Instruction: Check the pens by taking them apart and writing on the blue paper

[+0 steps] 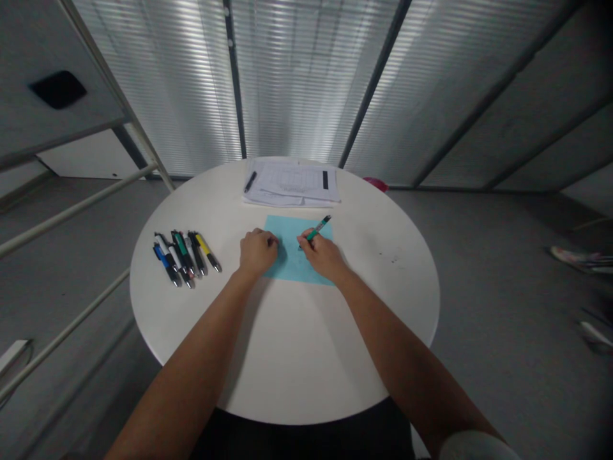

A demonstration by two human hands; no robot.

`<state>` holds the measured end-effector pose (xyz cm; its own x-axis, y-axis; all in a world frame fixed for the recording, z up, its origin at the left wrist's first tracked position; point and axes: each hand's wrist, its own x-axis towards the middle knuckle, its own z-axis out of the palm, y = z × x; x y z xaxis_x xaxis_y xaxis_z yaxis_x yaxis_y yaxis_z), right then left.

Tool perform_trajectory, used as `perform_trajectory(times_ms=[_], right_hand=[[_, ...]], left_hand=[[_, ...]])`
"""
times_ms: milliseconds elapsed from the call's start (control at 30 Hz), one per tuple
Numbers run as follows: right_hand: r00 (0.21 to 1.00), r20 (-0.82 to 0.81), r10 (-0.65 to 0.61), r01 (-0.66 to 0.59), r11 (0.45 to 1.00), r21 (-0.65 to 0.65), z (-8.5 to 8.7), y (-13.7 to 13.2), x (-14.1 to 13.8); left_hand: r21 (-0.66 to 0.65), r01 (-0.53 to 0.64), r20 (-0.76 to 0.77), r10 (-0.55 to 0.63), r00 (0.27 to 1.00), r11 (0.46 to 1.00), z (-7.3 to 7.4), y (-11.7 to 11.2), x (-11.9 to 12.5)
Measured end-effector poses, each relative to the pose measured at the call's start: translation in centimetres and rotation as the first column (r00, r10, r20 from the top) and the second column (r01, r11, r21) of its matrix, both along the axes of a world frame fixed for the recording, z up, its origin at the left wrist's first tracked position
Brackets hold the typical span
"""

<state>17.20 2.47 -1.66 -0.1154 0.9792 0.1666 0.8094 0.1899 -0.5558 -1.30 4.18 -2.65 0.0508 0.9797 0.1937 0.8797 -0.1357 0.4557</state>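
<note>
A light blue sheet of paper (292, 268) lies on the round white table in front of me. My right hand (325, 255) grips a green pen (317, 230) with a dark upper end, its lower end down at the sheet. Faint marks near that tip are too small to read. At the sheet's left edge rests my left hand (258, 251), its fingers curled in. Whether anything is inside those fingers is hidden. Off to the left of that hand lies a pile of pens (184, 257) in blue, white, green, black and yellow.
Printed papers (287, 182) are stacked at the table's far side, with a black pen (249, 182) on them. Small dark specks dot the white table (297, 358) at right. A metal frame (76, 211) stands at left. Blurred shoes (582, 259) show on the floor at right.
</note>
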Motion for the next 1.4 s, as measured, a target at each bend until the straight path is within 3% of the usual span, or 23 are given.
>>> perform_trajectory(times_ms=[633,1033,1200,1400], right_hand=[[0.999,-0.003,0.039,-0.039,0.997,-0.067,0.92,-0.46,-0.09],[0.985,-0.129,0.116,-0.123,0.991,-0.053,-0.04,0.08,-0.03],[0.996,-0.063,0.067,-0.071,0.996,-0.052,0.19,0.12,0.04],[0.994,-0.014,-0.108,0.108,0.993,-0.047,0.58,0.41,0.62]], left_hand=[[-0.011,-0.012,0.006,0.012,1.0,1.0,0.3,-0.17,0.13],[-0.012,-0.008,0.006,0.009,1.0,1.0,0.24,-0.14,0.02],[-0.025,-0.004,0.007,0.004,1.0,1.0,0.16,-0.02,0.0],[-0.011,0.002,0.023,-0.002,1.0,1.0,0.01,-0.07,-0.03]])
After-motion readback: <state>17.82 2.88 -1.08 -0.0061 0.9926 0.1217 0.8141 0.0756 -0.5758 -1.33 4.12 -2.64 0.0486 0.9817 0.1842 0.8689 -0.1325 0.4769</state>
